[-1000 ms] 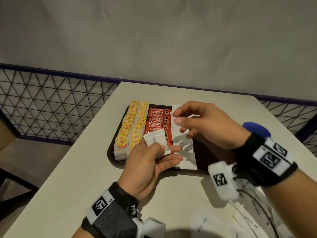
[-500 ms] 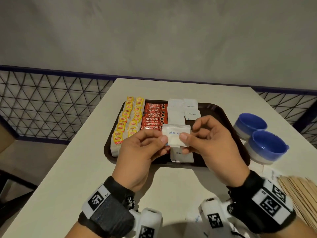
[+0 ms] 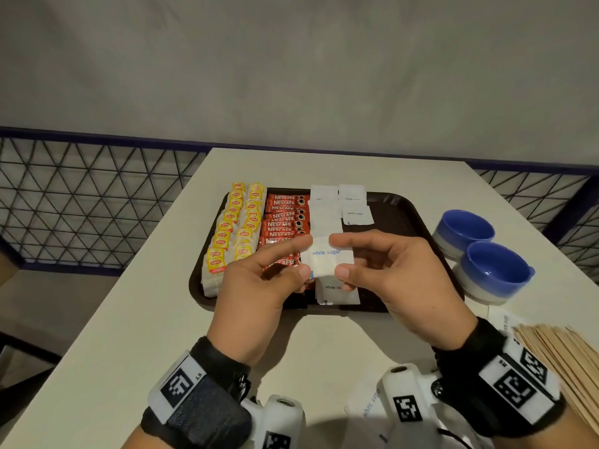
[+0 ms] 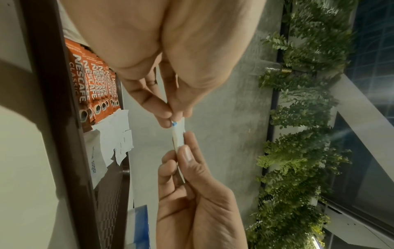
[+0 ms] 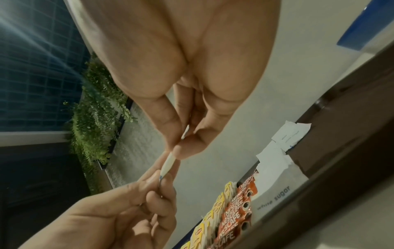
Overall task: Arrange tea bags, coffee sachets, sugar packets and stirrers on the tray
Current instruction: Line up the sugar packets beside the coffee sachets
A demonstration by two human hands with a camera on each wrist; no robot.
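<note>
1. Left of the hands, on the tray [image 3: 418,218], the tea bags [image 3: 233,228] and coffee sachets [image 3: 285,218] lie in neat overlapping rows. A careless lowering of the left hand [image 3: 259,286] could, I judge, nudge the nearest sachets out of line.
2. The left hand pinches the left edge of a sugar packet [image 3: 327,260] between thumb and fingers; the right hand [image 3: 392,273] pinches the right edge. The packet sits between both hands, above the near part of the tray. Pulling apart could tear the paper and spill sugar; loosening either pinch could drop it crooked.
3. Beyond and below the hands, placed sugar packets [image 3: 355,202] overlap loosely, so setting this one down could shift them.
4. Right of the hands, the stirrers [image 3: 564,361] wait on the surface, off the tray.
5. Against half a second ago, the packet stays pinched by both hands in nearly the same spot; a second ago the right hand was reaching over the tray while the left held it alone.
</note>
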